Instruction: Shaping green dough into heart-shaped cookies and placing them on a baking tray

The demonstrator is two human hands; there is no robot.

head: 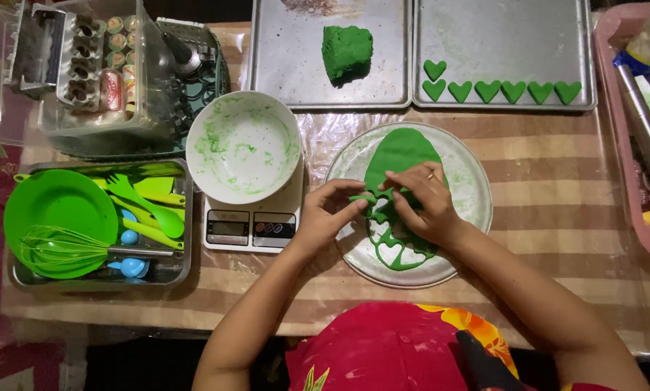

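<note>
Metal tray (13, 275): we see green plastic utensils (140, 199) inside.
White bowl (243, 147): green smears, on a scale (249, 226).
Left hand (328, 214): fingers pinching the flat green dough sheet (399, 156).
Right hand (420, 203): fingertips pinching the same dough on the round plate (470, 188).
Baking tray (506, 43): heart-shaped green cutouts (502, 90).

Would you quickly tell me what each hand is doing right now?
Left hand: fingers pinched on the green dough sheet on the round plate.
Right hand: fingers closed on the same dough, at its cut-out part.
</note>
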